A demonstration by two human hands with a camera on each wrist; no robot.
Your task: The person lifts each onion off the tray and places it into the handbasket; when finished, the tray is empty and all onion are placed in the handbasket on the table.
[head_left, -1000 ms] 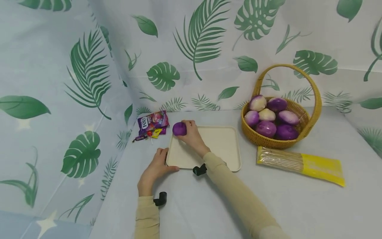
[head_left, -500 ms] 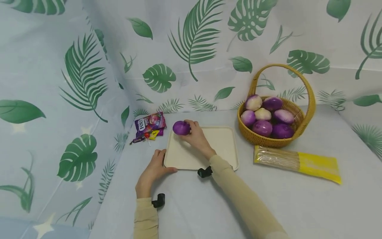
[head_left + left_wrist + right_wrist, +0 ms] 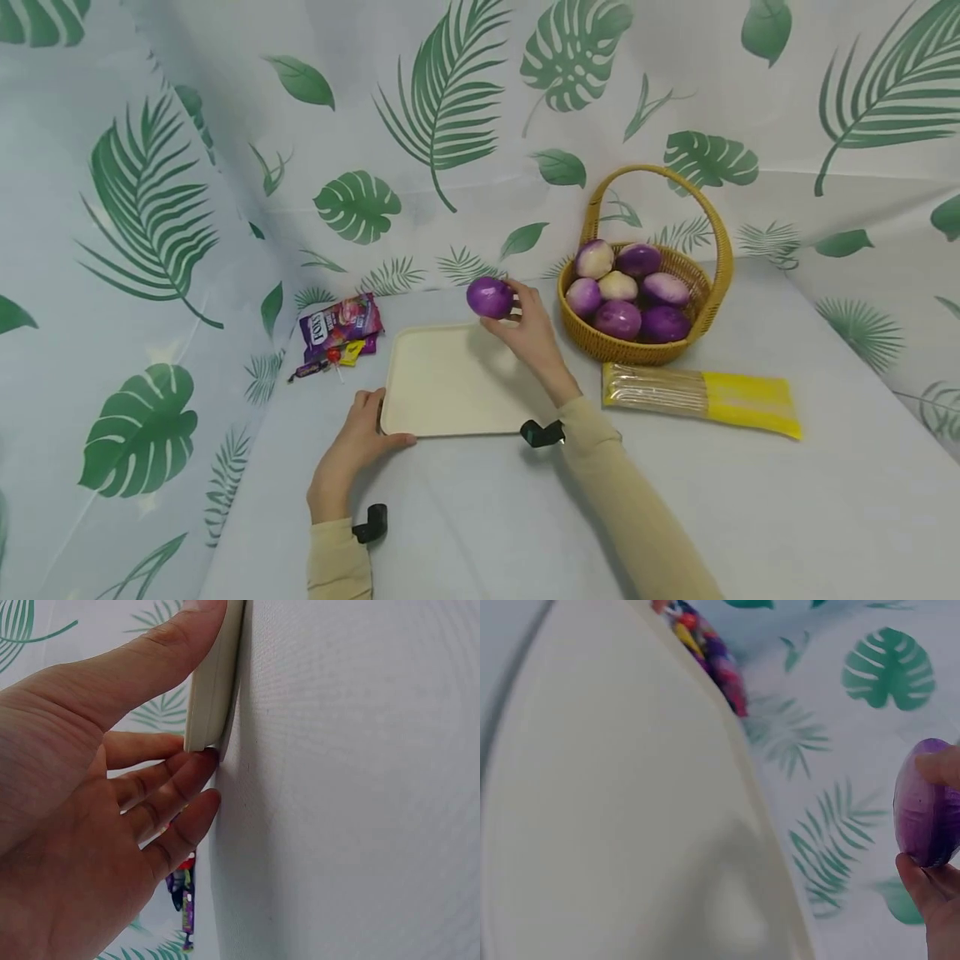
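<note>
My right hand (image 3: 531, 333) holds a glossy purple turnip (image 3: 490, 297) in its fingertips, raised over the far right part of a cream tray (image 3: 431, 383). In the right wrist view the turnip (image 3: 919, 806) shows a paler side, with the thumb on its face and fingers below it. My left hand (image 3: 356, 446) grips the tray's near left corner, thumb along the front edge and fingers at the left side. From the left wrist, the tray's edge (image 3: 208, 705) appears between thumb and fingers. Nothing lies on the tray's visible surface.
A wicker basket (image 3: 637, 354) of several purple and white turnips stands right of the tray. Before it lies a yellow-ended clear pack (image 3: 697, 400) of thin brown sticks. A purple candy bag (image 3: 341, 325) and loose sweets (image 3: 348, 352) lie left, near the leaf-printed backdrop.
My right hand has lifted the turnip from the tray's far left corner and carried it rightward. My left hand stays at the tray corner. The head view has turned right.
</note>
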